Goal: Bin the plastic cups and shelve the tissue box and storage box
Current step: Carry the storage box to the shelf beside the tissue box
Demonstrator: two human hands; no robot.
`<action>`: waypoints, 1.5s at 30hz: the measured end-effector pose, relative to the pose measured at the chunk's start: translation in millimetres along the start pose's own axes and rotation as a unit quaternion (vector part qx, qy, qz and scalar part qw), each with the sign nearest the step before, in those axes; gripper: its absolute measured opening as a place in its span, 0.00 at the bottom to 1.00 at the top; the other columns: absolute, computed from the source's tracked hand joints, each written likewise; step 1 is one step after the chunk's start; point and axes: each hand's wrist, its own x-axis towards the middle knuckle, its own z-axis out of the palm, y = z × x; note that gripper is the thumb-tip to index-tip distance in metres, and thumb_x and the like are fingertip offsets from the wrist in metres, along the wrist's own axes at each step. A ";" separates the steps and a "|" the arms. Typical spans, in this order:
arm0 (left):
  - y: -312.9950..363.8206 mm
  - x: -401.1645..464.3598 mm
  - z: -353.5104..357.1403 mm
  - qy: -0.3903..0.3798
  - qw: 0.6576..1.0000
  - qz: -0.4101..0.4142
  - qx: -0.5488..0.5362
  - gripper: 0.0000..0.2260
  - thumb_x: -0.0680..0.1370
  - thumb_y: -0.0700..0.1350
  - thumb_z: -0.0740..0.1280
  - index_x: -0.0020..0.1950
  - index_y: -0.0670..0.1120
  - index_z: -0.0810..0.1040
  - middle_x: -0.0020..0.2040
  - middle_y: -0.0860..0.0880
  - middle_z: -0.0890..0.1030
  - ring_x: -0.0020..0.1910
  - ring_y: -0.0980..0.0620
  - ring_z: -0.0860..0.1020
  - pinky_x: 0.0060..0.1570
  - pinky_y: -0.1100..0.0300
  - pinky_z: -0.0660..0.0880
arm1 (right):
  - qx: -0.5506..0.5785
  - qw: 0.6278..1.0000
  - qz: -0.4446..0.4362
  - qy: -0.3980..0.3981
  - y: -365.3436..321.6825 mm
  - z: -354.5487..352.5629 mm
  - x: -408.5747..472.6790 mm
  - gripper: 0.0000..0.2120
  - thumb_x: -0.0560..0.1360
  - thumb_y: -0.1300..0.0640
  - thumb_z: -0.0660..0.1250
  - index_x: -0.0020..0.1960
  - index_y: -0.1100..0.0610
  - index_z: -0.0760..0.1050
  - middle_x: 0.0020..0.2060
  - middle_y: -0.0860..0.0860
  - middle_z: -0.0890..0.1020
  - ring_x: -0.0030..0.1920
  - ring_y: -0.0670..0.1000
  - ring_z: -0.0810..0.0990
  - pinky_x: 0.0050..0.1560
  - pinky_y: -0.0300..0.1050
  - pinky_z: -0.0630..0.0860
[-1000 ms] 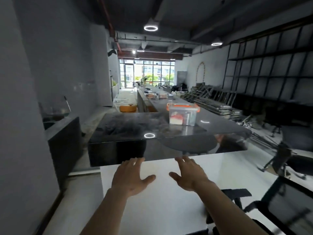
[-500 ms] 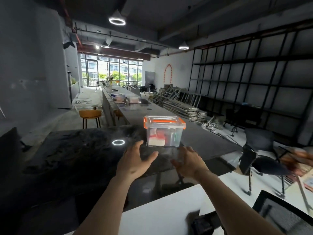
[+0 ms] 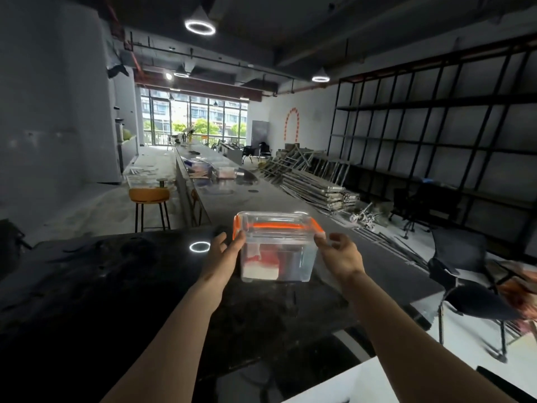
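A clear storage box (image 3: 276, 248) with an orange-rimmed lid stands on the dark glossy counter (image 3: 116, 286) in front of me. Something red and white shows through its walls. My left hand (image 3: 225, 254) presses against the box's left side, thumb near the lid corner. My right hand (image 3: 340, 254) is at the right side, thumb on the lid's orange corner. The box is held between both hands. No plastic cups or tissue box are visible.
A tall black shelving frame (image 3: 436, 126) covers the right wall. A dark chair (image 3: 465, 271) stands right of the counter, and an orange stool (image 3: 149, 196) stands on its left. Stacked metal frames (image 3: 313, 181) lie on the floor. More containers (image 3: 200, 167) sit farther along the counter. A white table edge (image 3: 377, 382) is near me.
I have moved from the white table up to the counter. Both hands reached forward and closed in on the two sides of the storage box.
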 end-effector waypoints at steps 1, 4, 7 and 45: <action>-1.3 8.8 4.7 0.003 1.000 -0.006 -0.003 0.37 0.78 0.64 0.65 0.82 0.51 0.57 0.82 0.46 0.60 0.79 0.43 0.62 0.73 0.44 0.61 | 0.015 1.000 0.010 -0.001 1.3 0.3 10.7 0.30 0.76 0.40 0.69 0.72 0.55 0.71 0.67 0.57 0.79 0.66 0.60 0.78 0.66 0.54 0.74; -7.5 32.8 17.3 0.024 0.999 -0.027 -0.020 0.39 0.76 0.67 0.65 0.82 0.55 0.55 0.82 0.46 0.60 0.79 0.41 0.62 0.73 0.40 0.61 | 0.062 0.997 0.034 -0.024 6.3 2.9 42.2 0.36 0.73 0.36 0.71 0.74 0.54 0.69 0.70 0.57 0.76 0.68 0.60 0.76 0.69 0.57 0.73; -12.7 51.6 26.1 0.037 0.998 -0.035 -0.039 0.38 0.76 0.67 0.64 0.82 0.56 0.55 0.82 0.46 0.61 0.79 0.41 0.62 0.74 0.39 0.60 | 0.110 0.990 0.057 -0.067 11.4 9.3 68.1 0.38 0.73 0.38 0.72 0.77 0.52 0.65 0.72 0.56 0.73 0.69 0.60 0.75 0.70 0.61 0.73; 47.8 -290.6 -291.4 0.407 0.906 0.094 -0.070 0.09 0.79 0.54 0.68 0.54 0.51 0.80 0.44 0.51 0.85 0.39 0.53 0.83 0.32 0.64 0.78 | 0.213 0.869 -0.123 -0.430 -170.6 182.4 -267.0 0.24 0.68 0.39 0.76 0.61 0.48 0.80 0.52 0.49 0.86 0.51 0.51 0.85 0.50 0.55 0.84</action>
